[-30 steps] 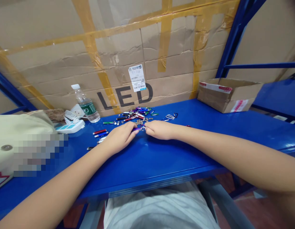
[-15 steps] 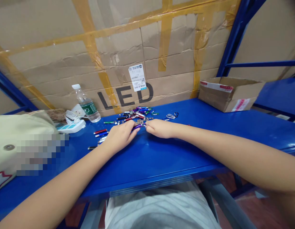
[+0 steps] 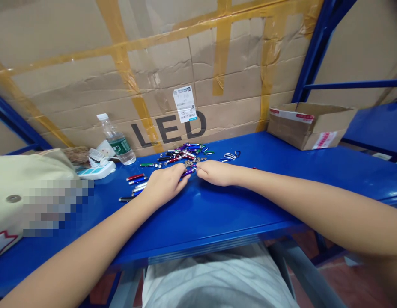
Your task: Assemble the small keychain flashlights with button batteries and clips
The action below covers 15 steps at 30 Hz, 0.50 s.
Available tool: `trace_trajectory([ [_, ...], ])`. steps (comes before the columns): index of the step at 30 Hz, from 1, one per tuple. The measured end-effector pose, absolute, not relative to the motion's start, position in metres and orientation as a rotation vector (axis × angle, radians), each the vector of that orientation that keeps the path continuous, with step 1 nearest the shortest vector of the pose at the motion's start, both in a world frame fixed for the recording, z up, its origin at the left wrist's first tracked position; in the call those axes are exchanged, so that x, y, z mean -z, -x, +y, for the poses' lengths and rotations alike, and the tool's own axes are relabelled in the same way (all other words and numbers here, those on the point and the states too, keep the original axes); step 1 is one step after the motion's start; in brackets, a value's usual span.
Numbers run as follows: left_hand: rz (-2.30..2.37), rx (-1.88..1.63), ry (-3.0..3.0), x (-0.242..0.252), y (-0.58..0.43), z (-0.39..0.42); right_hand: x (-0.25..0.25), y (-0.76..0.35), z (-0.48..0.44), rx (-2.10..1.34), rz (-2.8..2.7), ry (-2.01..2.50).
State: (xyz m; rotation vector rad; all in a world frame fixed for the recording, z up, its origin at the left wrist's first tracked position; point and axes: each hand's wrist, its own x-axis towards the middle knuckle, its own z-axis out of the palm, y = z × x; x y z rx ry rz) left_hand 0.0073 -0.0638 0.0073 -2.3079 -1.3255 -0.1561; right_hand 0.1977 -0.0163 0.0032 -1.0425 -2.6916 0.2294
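My left hand (image 3: 166,180) is closed round a slim purple metal tube, which looks like a keychain flashlight (image 3: 188,172). At the tube's silvery end, the fingers of my right hand (image 3: 213,172) are pinched together; what exactly they grip there is hidden. Just beyond my hands lie small round button cells (image 3: 189,163) and a heap of colourful flashlights (image 3: 185,152). Left of my left hand, several more tubes form a row, among them a red flashlight (image 3: 135,176) and a black flashlight (image 3: 125,199). A green tube (image 3: 147,165) rests near small silvery caps (image 3: 158,165).
Carabiner clips with a pale cord (image 3: 230,157) lie right of the heap. An open cardboard box (image 3: 291,128) stands at the back right. At left are a water bottle (image 3: 117,143), a power strip (image 3: 97,170) and a pale bag (image 3: 12,175). A large carton (image 3: 237,102) backs the blue table (image 3: 211,214).
My left hand has shifted slightly to the right along the purple flashlight, its fingers closer to my right hand. The right hand stays almost in place.
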Motion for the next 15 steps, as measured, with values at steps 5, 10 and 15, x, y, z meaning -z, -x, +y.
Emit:
trace_trajectory([
  [5,-1.429,0.239,2.251,-0.006,-0.015,-0.065,0.002,-0.197,-0.01,-0.236,-2.674,1.012],
  [10,-1.504,0.451,2.466,-0.013,0.002,-0.044,0.003,-0.198,-0.005,-0.351,-2.59,0.997],
  [15,-1.48,0.555,2.611,-0.032,0.015,0.012,-0.008,-0.207,-0.01,-0.457,-2.485,1.183],
])
